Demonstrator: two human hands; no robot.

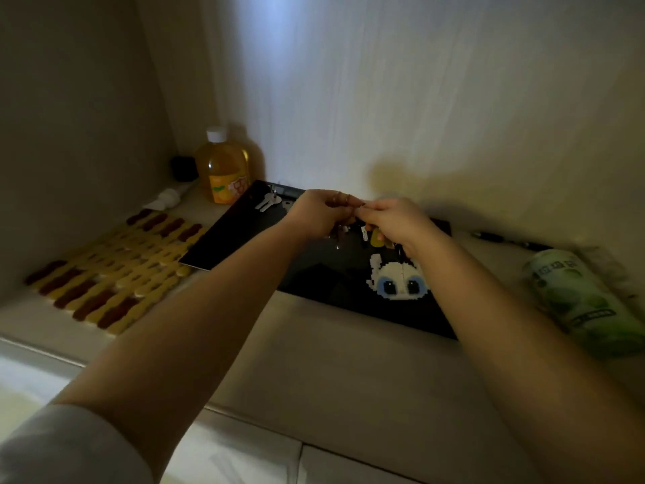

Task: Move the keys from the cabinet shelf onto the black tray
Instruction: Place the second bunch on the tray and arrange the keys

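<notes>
Both hands met over the black tray (223,235), which lay flat on the cabinet shelf (349,351). The left hand (316,213) and right hand (394,221) were curled, fingertips pinched together and touching, and between them they held a bunch of keys (349,232) that dangled just above the tray's middle; a yellow tag (376,238) and a few small dark and pale pieces hung under the right palm. Exactly how many keys were on the bunch could not be told in the dim light. A second set, silver keys (268,201), already rested on the tray's far left corner, beside the orange juice bottle (223,169) standing behind the tray.

The step in hand looked like lowering the bunch onto the tray. To do it well, the hands would best come straight down over bare black surface, left of the pixel-art white figure (396,279) at the tray's near right, and let the hanging ends touch first so the bunch folds down quietly rather than dropping and skidding. One hand could release before the other to keep control. The bunch ought to land well inside the rim, clear of the silver keys so the two sets do not tangle, and away from the tray's near edge, where it could slide off towards the shelf front
</notes>
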